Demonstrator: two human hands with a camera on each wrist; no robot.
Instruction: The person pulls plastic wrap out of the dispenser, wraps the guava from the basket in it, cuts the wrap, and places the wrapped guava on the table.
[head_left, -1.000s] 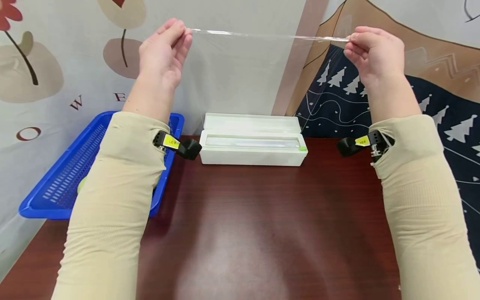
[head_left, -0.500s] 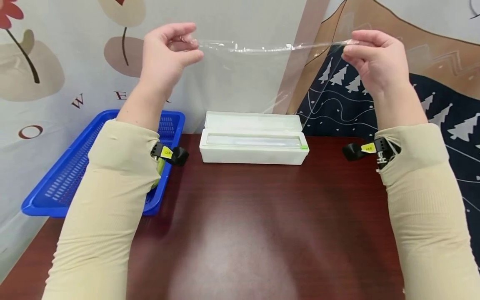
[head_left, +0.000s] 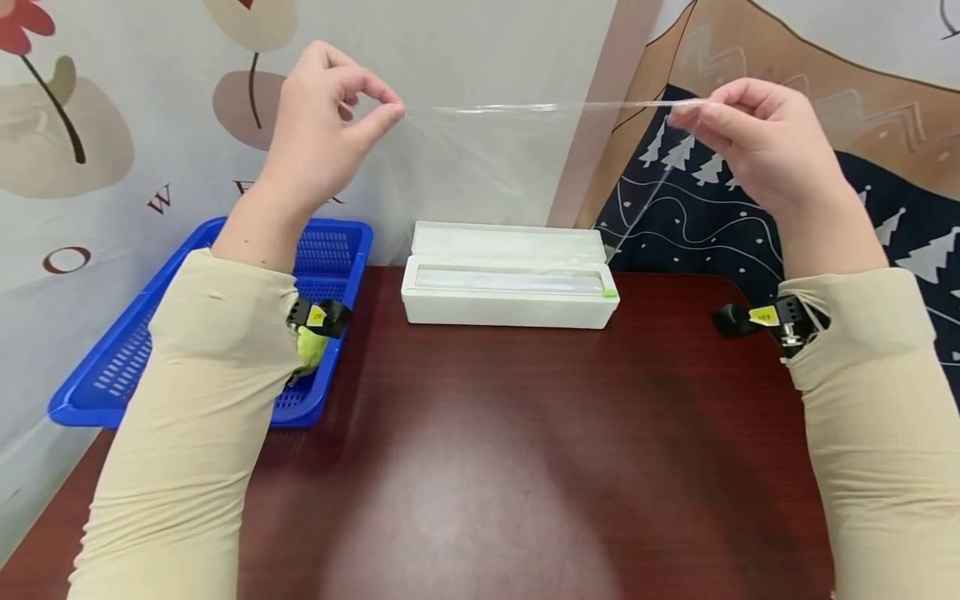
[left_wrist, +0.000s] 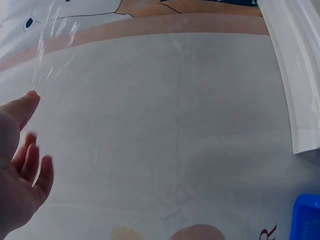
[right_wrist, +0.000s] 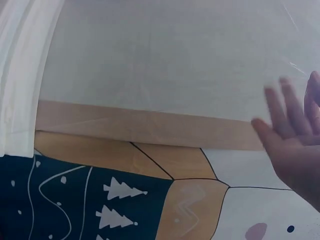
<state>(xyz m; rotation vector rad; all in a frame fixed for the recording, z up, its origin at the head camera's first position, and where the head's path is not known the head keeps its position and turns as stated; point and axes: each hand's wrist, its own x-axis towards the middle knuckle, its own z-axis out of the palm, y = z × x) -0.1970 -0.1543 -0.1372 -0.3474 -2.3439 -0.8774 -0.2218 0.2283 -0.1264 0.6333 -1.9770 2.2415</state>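
A sheet of clear plastic wrap (head_left: 517, 109) stretches between my two raised hands, its top edge a thin shiny line. At one corner my left hand (head_left: 318, 125) pinches it between thumb and index finger. The opposite corner is pinched by my right hand (head_left: 765, 137). Below and behind, a white wrap dispenser box (head_left: 510, 308) stands on the table with its lid raised and a clear roll visible inside. The film hangs down toward this box; its lower part is hard to see. In the left wrist view, creases in the film shine above the thumb.
A blue plastic basket (head_left: 341, 333) stands at the left, partly behind my left sleeve, with a yellow-green item (head_left: 310, 350) inside. The dark red-brown table (head_left: 465, 458) reaches back to a patterned wall cloth (head_left: 480, 50).
Both hands have lowered slightly. The left thumb and fingers spread, then pinched the wrap again. The film's sagging, wrinkled top edge has become straighter.
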